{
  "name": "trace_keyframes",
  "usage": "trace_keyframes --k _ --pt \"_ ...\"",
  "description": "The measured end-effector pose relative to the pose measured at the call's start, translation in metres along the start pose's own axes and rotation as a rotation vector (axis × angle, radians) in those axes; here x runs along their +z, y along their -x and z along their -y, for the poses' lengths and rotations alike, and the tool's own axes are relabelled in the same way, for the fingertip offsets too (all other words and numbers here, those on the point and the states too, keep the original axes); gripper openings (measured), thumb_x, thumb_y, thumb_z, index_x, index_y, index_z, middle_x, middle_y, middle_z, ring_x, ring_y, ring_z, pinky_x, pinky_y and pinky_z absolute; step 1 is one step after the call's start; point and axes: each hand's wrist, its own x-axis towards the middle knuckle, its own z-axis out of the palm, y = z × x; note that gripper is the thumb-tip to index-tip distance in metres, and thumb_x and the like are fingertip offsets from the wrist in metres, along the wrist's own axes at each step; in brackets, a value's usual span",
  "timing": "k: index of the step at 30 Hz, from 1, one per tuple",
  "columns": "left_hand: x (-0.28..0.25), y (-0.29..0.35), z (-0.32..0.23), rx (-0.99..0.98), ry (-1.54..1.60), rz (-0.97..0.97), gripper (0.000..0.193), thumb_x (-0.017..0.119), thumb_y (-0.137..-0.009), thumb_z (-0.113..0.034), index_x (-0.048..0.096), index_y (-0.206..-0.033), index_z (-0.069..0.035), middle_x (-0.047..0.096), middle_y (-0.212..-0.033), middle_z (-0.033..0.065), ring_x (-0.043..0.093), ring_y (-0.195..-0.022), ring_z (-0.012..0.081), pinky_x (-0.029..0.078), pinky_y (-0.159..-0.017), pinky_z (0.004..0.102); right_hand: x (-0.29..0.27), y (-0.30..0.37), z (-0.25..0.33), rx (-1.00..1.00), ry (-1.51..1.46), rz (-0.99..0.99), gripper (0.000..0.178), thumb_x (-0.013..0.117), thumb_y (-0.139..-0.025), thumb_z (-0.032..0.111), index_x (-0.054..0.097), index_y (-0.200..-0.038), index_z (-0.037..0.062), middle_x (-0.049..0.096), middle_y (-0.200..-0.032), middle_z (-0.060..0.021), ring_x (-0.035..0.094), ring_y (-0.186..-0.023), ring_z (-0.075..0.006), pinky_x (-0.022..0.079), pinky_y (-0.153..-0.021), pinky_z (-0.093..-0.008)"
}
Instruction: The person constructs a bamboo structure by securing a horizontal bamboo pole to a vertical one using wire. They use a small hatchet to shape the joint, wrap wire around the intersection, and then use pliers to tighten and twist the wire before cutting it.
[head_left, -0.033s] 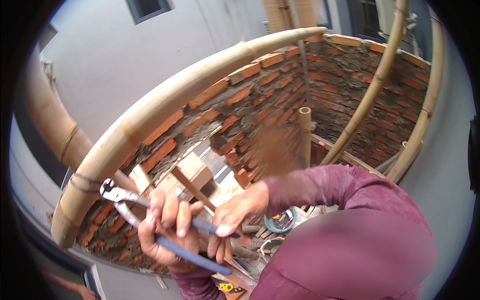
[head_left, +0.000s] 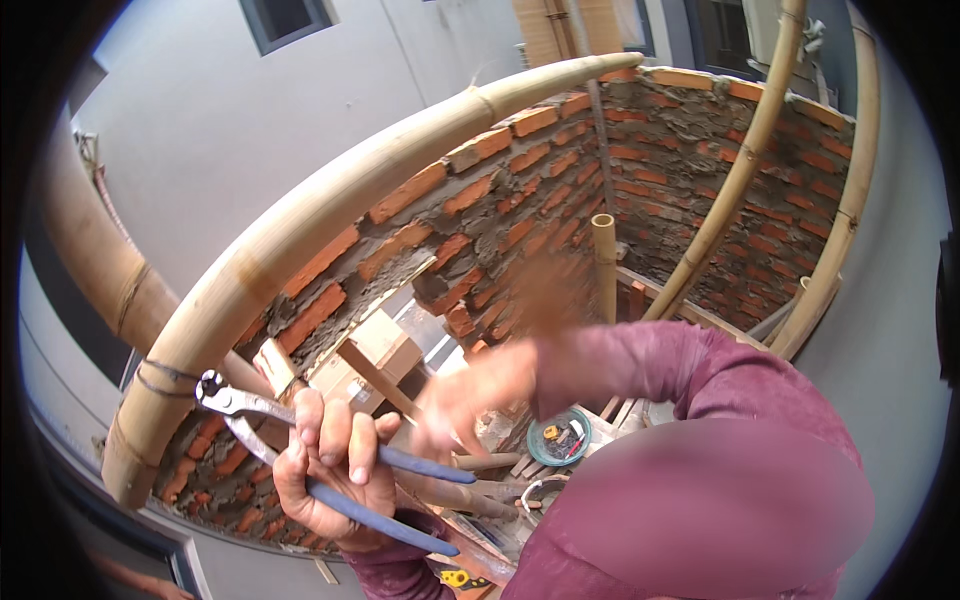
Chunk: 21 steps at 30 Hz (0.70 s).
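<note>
My left hand (head_left: 345,465) is closed around end-cutting pincers (head_left: 380,517) with long blue handles, the fingers wrapping both handles near the metal part. The jaws (head_left: 210,388) point left, beside a dark wire tie (head_left: 165,385) looped around the thick bamboo pole (head_left: 250,270); whether they touch the wire cannot be told. My right hand (head_left: 480,385), blurred by motion, hovers just right of the left hand, above the upper blue handle. It appears apart from the handle, and its fingers are too smeared to read.
A brick wall (head_left: 410,245) with rough mortar runs beneath the pole. More bamboo poles (head_left: 740,170) slant at the right. Below lie a cardboard box (head_left: 375,350), a teal basin (head_left: 560,437) with small items, and a yellow-black tool (head_left: 462,579). A bare forearm (head_left: 130,573) shows at lower left.
My right hand has come off the end of the upper blue handle and shifted slightly up and left. The left hand and pincers have barely moved.
</note>
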Motion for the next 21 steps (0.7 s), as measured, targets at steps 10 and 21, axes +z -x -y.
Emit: trace_keyframes --k 10,21 --pt "-0.002 0.005 0.004 0.001 0.032 0.023 0.021 0.051 -0.088 -0.022 0.034 -0.086 -0.011 0.034 -0.066 0.0 0.042 -0.054 0.0161 0.035 -0.104 0.052 -0.181 0.039 0.023 -0.648 -0.412 -1.025 0.093 0.054 -0.079 0.062 0.027 -0.142 -0.0022 0.048 -0.128 -0.0092 0.048 -0.101 -0.0165 0.037 -0.08 -0.0318" --pt "0.002 0.007 0.001 0.0 0.005 0.012 0.021 0.053 -0.087 -0.02 0.034 -0.085 -0.011 0.034 -0.064 -0.0001 0.04 -0.051 0.0155 0.034 -0.105 0.0516 -0.171 0.016 0.048 -0.923 -0.535 -0.844 0.026 0.067 -0.084 0.041 0.059 -0.094 0.0185 0.061 -0.092 0.005 0.051 -0.092 -0.0118 0.033 -0.08 -0.0358"
